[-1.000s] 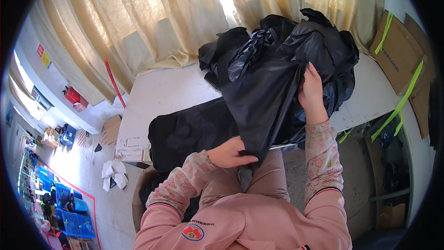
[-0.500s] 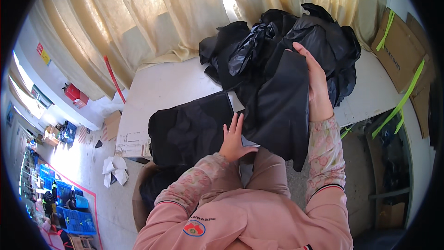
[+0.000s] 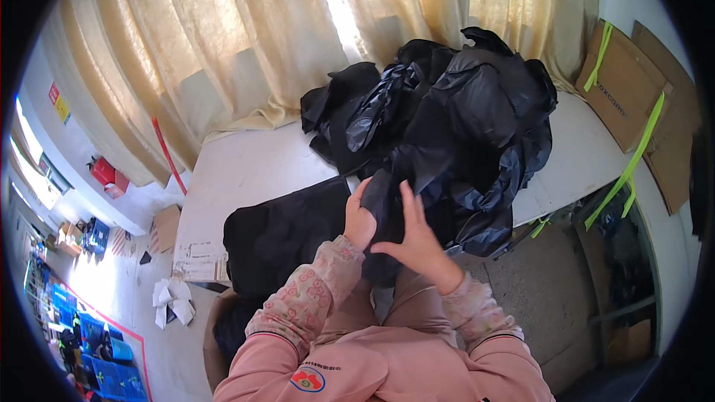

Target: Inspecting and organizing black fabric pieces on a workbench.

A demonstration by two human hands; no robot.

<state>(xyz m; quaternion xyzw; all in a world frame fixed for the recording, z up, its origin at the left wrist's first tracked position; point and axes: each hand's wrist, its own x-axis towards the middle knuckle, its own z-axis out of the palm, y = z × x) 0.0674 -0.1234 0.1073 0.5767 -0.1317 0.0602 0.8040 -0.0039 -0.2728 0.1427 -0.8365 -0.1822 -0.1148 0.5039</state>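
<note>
A limp black sheet piece (image 3: 381, 197), fabric-like, hangs in front of me at the table's near edge. My left hand (image 3: 360, 222) is closed on its left edge, fingertips pointing up. Just to the right, my right hand (image 3: 418, 242) is open, its thumb and fingers spread apart beside the piece and slightly blurred. A flat stack of black pieces (image 3: 287, 231) lies left of my left hand. Beyond both hands rises a crumpled heap of black, partly shiny sheets (image 3: 477, 97); where the held piece ends and the heap begins is hard to see.
The white table (image 3: 253, 156) stands against beige curtains (image 3: 253, 45). Flattened cardboard (image 3: 625, 97) with yellow-green straps (image 3: 646, 141) leans at the right. Below the stack is an open cardboard box (image 3: 214, 335). White scraps (image 3: 173, 301) and blue crates (image 3: 115, 376) are on the floor at left.
My right hand has let go of the raised black piece and come down and left toward my left hand. My left hand, open before, has closed on the piece's edge. The view has shifted slightly.
</note>
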